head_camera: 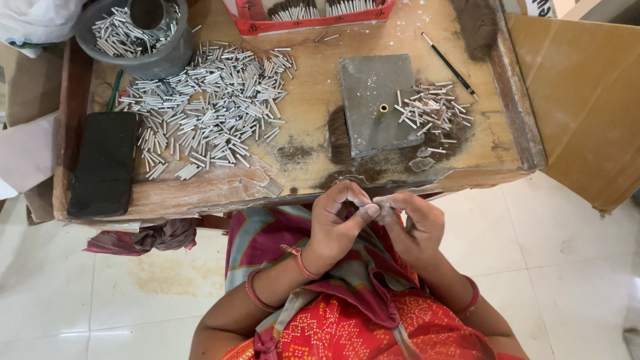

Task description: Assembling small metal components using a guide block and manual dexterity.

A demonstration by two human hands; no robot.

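Nearest the camera, the left hand [337,220] and the right hand [415,223] meet just below the front edge of the low wooden table [313,113], over a lap in red patterned cloth; their fingertips are pinched together, touching each other, but whether they grip anything is too small to tell. Going left to right across the table: one flat black pad [105,163] lies at the left end, and above it stands one grey bowl [137,33] holding short silver tubes. Beside these spreads one large heap of silver tubes [210,107], far too many to count. At the back edge sits one red tray [313,15] with two bundles of brush-like pieces. Right of centre lies one grey square block [377,103] with one small brass peg [383,111] standing on it, and a dark tuft of hair [339,137] touches its left side. A second, smaller heap of tubes [433,110] lies against the block's right edge. One thin black stick [449,65] lies slanted behind it, near another brown tuft at the top corner. The wood is worn, dusty and stained; the floor is pale tile, with brown cardboard at the right.
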